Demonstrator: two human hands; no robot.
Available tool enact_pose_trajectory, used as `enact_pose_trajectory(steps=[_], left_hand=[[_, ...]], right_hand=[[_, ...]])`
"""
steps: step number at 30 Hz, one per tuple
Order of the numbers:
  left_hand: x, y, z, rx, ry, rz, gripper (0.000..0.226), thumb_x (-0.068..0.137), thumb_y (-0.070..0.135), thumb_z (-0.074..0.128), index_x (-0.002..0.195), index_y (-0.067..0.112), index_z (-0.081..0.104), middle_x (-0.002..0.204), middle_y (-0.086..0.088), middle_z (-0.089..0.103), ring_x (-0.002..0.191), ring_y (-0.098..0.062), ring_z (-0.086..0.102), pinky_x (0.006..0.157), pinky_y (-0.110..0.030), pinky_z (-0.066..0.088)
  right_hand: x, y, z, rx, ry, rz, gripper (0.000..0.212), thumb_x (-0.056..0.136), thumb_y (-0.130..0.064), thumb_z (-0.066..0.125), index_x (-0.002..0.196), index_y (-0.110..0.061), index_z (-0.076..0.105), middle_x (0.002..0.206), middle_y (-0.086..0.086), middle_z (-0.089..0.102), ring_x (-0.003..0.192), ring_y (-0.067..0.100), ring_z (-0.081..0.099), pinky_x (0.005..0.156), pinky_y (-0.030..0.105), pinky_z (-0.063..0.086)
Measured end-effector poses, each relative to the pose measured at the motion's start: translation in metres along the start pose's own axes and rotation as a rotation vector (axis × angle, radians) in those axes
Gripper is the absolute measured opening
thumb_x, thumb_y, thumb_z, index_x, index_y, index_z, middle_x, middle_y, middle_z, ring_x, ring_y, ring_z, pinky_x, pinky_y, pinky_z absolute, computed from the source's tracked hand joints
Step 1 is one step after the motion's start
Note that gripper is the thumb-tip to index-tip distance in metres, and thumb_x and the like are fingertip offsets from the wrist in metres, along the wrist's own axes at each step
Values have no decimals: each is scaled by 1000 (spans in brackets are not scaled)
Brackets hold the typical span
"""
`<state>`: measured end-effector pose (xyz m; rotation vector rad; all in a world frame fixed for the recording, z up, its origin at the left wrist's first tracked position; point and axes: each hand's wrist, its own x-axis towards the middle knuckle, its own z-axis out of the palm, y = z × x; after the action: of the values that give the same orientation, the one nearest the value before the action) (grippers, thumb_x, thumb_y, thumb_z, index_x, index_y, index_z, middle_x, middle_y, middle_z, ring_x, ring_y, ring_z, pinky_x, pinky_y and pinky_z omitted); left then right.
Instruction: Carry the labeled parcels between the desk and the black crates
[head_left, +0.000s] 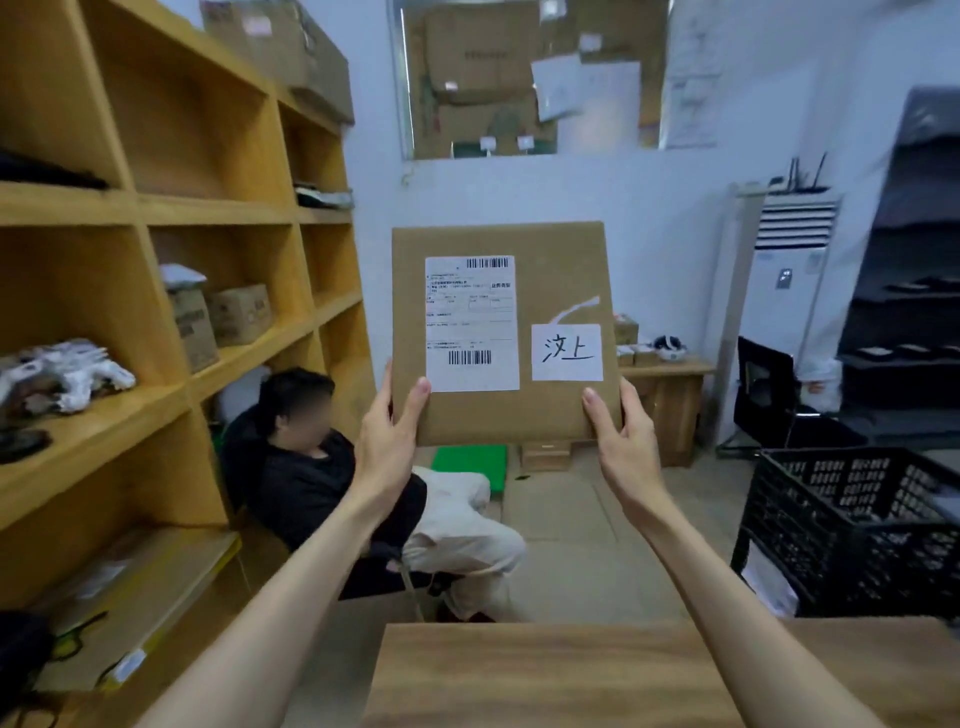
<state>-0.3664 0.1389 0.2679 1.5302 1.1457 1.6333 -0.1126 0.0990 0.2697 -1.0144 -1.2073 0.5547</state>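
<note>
Nearest the camera, a wooden desk (545, 675) is seen along the lower edge; no parcel is visible on the part shown.

Above and beyond the desk, a flat brown parcel (550, 270) is held upright in mid-air, face toward the camera. A printed shipping label (471, 322) and a white handwritten slip (567, 352) are carried on that face.

The lower left corner is pinched by the left hand (387, 441), thumb on the front face, fingers behind. The lower right corner is pinched likewise by the right hand (626, 441). Both hands are clamped on the parcel.

Risk: only the bottom corners are gripped, so the parcel is judged liable to tip or slide out.

Right of the desk, a black crate (852, 525) is placed on the floor, well apart from the parcel. Risk: its rim could be struck if the parcel is swung across low.

Further off, a seated person (311, 467) is positioned below the parcel and could be hit if it is dropped.
</note>
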Motion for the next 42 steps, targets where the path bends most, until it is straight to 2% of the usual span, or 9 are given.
enact_pose_trajectory(steps=[3,5,10,15,23,31,35,40,42], left_hand=[[21,50,6,-31,-10,90,82,87,75,59,156,40,31,149,14,53,138,-12,51,115,-49,40],[33,67,9,-28,-7,123,81,87,79,55,156,45,28,152,15,50,140,-12,48,116,-51,38],[39,81,20,-55,25,213,83,88,79,48,158,39,27,158,11,42,146,-14,40,119,-51,35],[38,84,29,-129,18,226,88,86,78,50,159,35,27,157,8,44,144,-15,43,117,-50,40],[43,84,23,-139,0,230,87,85,77,48,158,34,28,154,6,48,140,-18,48,113,-49,45],[53,89,-2,-85,14,246,83,89,76,47,158,34,28,153,8,48,139,-15,48,114,-48,44],[55,107,-22,-58,56,250,61,103,54,45,158,32,30,148,11,53,133,-5,52,113,-41,46],[38,119,-54,52,191,293,58,104,48,45,158,29,32,148,11,53,134,-3,50,113,-38,45],[19,122,-77,86,261,302,57,105,46,45,157,29,33,146,13,54,130,1,52,108,-29,47]], right_hand=[[27,-40,-6,31,-6,-61,51,98,-43,57,142,-19,47,131,-7,63,121,7,59,109,38,47],[38,-58,-8,59,-15,-81,69,94,-53,57,150,-17,39,140,-3,58,128,9,55,112,41,44],[50,-70,-14,81,-52,-137,48,99,-41,53,144,-29,42,128,-14,62,117,2,60,106,39,49],[52,-68,-18,113,-82,-117,75,88,-63,55,151,-27,35,138,-7,59,126,10,56,109,45,46],[57,-69,-9,107,-91,-175,38,104,-36,46,142,-32,42,127,-15,62,116,-2,59,99,23,50],[67,-77,15,111,-92,-185,42,104,-34,48,145,-25,43,124,-18,62,112,-5,59,96,20,52],[77,-90,32,110,-126,-178,45,103,-35,50,146,-23,42,124,-14,61,107,-7,61,89,16,54],[76,-90,62,156,-201,-192,44,100,-39,54,141,-24,45,122,-14,63,112,-1,61,97,28,53],[67,-89,84,191,-276,-205,40,102,-35,54,139,-22,48,120,-16,64,108,-4,61,95,23,52]])
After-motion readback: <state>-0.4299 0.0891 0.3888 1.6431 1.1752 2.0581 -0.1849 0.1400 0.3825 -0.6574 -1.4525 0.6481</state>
